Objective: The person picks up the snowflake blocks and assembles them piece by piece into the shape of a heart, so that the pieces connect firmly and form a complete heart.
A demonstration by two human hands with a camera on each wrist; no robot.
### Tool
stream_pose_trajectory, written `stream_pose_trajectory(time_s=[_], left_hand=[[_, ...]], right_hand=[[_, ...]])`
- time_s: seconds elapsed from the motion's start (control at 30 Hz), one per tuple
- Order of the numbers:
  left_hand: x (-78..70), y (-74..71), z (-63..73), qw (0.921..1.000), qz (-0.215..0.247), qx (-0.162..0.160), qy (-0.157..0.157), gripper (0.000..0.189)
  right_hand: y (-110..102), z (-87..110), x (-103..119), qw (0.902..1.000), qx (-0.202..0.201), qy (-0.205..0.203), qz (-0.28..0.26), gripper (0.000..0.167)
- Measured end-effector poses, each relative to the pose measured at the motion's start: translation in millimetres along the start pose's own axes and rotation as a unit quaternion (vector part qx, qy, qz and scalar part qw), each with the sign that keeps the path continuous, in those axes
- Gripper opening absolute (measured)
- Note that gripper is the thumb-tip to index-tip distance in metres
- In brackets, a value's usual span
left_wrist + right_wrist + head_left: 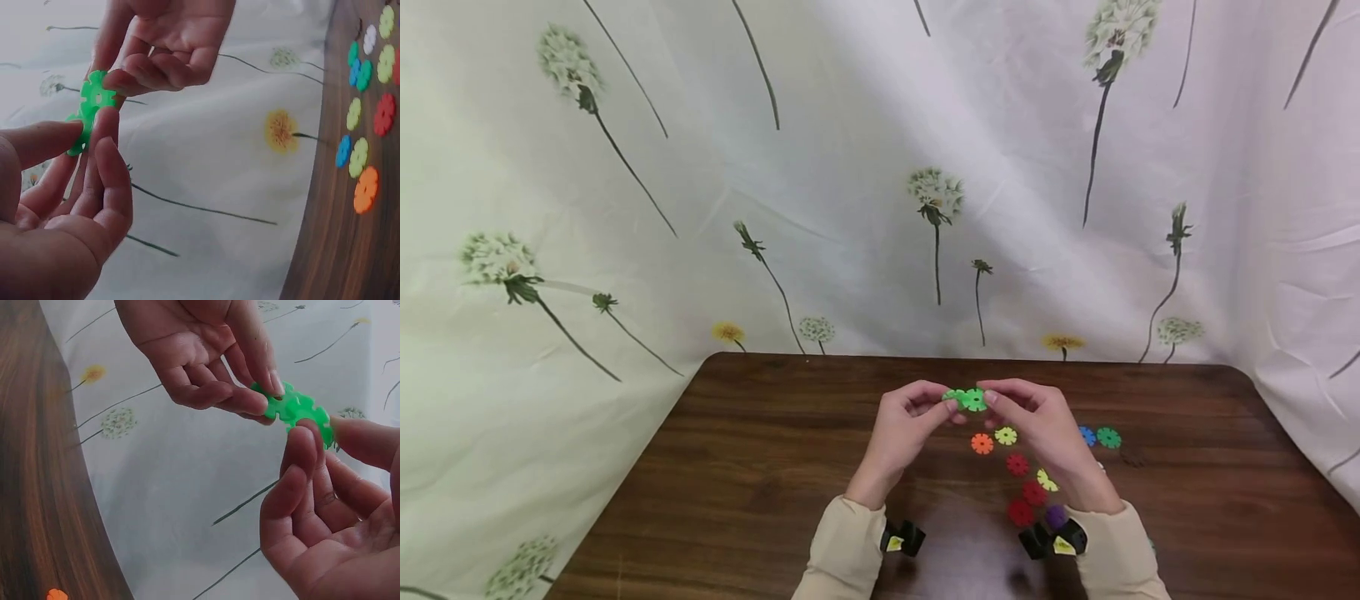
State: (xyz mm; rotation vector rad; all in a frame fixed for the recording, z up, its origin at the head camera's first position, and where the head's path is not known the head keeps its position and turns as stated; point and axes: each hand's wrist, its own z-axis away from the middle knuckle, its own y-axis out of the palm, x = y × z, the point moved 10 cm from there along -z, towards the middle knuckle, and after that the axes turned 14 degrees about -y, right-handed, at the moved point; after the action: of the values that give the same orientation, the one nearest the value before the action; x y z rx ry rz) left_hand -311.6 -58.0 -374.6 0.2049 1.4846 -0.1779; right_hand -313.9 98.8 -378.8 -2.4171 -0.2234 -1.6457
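Observation:
Above the table, my left hand [901, 429] pinches a bright green notched disc [953, 394] between thumb and fingers. My right hand [1047, 427] pinches a second green notched disc [976, 401] in the same way. Both discs are flower-like plastic pieces with slots around the rim. They meet edge to edge between the two hands, overlapping in the right wrist view, where the left-hand disc [279, 407] and the right-hand disc [321, 422] sit at an angle. Fingertips hide part of each disc.
On the brown wooden table [737, 467] lie several loose notched discs: an orange disc [982, 443], a yellow disc [1006, 436], a red disc [1017, 464], a purple disc [1056, 517] and a dark green disc [1108, 437]. A dandelion-print cloth [850, 208] hangs behind the table.

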Motion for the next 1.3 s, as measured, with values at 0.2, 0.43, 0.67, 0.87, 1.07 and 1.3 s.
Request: stream_pose_trajectory(time_s=[0.2, 0.43, 0.67, 0.87, 1.07, 1.3], left_hand=[[-2.8, -5.6, -0.6, 0.9986, 0.052, 0.009, 0.001, 0.023], [-1.7, -15.8, -1.5, 0.9904, 0.136, 0.014, -0.018, 0.010], [-5.0, -26.2, 0.5, 0.9884, 0.151, 0.001, -0.013, 0.010], [-6.5, -27.3, 1.9, 0.9836, 0.180, 0.015, -0.009, 0.010], [-4.7, -25.9, 1.6, 0.9804, 0.195, 0.027, -0.013, 0.012], [-1.0, -20.5, -1.0, 0.9803, 0.193, 0.037, -0.019, 0.015]], right_hand=[[-11.8, -2.2, 2.2, 0.9995, -0.005, -0.014, 0.028, 0.035], [-58.1, 1.6, -0.2, 0.9966, -0.077, -0.005, 0.028, 0.023], [-118.0, 16.9, -20.4, 0.9881, -0.091, 0.023, 0.122, 0.031], [-167.1, 42.1, -61.3, 0.9569, -0.038, 0.114, 0.264, 0.062], [-189.7, 58.0, -93.3, 0.9384, -0.020, 0.160, 0.306, 0.062], [-180.4, 56.7, -109.1, 0.9329, 0.021, 0.173, 0.315, 0.055]])
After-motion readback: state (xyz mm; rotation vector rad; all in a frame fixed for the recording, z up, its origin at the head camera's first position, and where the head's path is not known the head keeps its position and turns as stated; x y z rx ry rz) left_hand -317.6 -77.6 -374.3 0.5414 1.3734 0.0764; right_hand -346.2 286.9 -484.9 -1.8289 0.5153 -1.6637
